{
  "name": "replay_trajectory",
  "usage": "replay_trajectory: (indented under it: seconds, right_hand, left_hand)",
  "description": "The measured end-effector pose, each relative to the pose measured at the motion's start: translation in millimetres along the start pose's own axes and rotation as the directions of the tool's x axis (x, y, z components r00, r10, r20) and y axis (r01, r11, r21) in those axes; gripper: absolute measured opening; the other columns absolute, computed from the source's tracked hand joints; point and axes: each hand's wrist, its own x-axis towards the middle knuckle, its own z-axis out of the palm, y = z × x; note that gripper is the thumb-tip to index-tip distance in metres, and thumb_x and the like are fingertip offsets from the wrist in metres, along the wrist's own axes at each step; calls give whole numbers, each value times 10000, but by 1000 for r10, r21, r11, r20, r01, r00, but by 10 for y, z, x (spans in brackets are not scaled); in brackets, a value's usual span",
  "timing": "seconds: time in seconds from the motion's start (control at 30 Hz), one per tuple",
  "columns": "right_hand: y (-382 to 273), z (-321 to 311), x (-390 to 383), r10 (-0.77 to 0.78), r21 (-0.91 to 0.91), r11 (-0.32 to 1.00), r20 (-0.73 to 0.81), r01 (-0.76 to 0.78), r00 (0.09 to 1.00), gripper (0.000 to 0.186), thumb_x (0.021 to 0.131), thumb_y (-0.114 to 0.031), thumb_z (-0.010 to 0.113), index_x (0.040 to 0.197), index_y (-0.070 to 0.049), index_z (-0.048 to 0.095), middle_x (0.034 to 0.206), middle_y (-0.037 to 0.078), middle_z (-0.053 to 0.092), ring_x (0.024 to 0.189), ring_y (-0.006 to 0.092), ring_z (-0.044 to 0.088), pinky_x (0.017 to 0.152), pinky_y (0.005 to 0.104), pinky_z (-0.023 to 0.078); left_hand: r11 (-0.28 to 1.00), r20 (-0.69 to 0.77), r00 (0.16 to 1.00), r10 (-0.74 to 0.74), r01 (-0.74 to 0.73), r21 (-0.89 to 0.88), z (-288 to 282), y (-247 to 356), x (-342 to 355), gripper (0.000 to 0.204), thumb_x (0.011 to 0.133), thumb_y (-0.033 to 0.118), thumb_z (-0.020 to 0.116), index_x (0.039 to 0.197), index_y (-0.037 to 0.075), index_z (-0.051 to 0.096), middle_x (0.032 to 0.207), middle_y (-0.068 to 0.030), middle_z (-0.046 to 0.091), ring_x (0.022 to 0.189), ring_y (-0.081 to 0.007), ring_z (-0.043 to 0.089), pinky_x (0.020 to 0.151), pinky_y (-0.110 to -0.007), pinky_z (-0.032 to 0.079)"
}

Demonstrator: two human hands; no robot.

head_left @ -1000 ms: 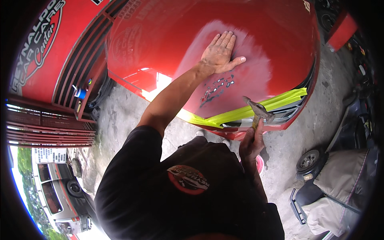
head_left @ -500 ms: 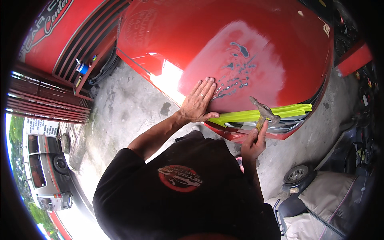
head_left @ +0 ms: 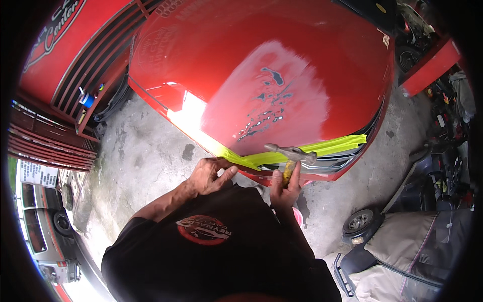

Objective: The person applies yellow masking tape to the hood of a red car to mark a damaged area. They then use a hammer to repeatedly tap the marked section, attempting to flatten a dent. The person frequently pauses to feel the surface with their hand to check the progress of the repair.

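My right hand (head_left: pixel 286 190) grips the yellow handle of a hammer (head_left: pixel 292 152), its worn metal head raised in front of the taped edge of a car. My left hand (head_left: pixel 214 176) is at the front left edge of the red hood (head_left: pixel 347 95), beside the left end of the yellow-green masking tape (head_left: pixel 322 147). Its fingers are bent toward the edge and the thumb stands apart, with nothing seen in it. On the hood is a dull, sanded pinkish patch (head_left: pixel 226 103) with dark and bare spots (head_left: pixel 274 76) across it.
A slatted dark-red gate (head_left: pixel 50 148) and a ledge with a blue container (head_left: pixel 86 99) stand left. Grey concrete floor (head_left: pixel 136 131) surrounds the car. A partly covered wheeled vehicle (head_left: pixel 359 221) sits at lower right, a red beam (head_left: pixel 430 68) at upper right. A van (head_left: pixel 37 216) is outside.
My left hand has come off the sanded patch, back to the hood's front edge, and its fingers have bent. The hammer, still in my right hand, has turned so its head lies more level.
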Motion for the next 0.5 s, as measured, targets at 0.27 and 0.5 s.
replay_trajectory:
  seconds: [0.27,0.5]
  right_hand:
    - [-333,1140,121,-348,153,936,533,317,771,439,967,-151,688,1339,55,578,1098,243,699,971,366,715,833,399,558]
    - [-493,2458,-309,-272,203,961,810,187,519,487,947,-181,699,1362,30,557,1011,267,716,866,416,723,719,453,583]
  left_hand:
    - [517,442,629,-640,778,-358,84,-1008,-1356,592,1054,495,532,1380,7,601,1342,-179,652,1266,-270,591,1097,-389,428]
    - [573,178,727,-663,646,-504,-199,-1722,-1674,590,1030,445,596,1387,-26,582,1293,-223,677,1257,-285,620,1067,-396,454]
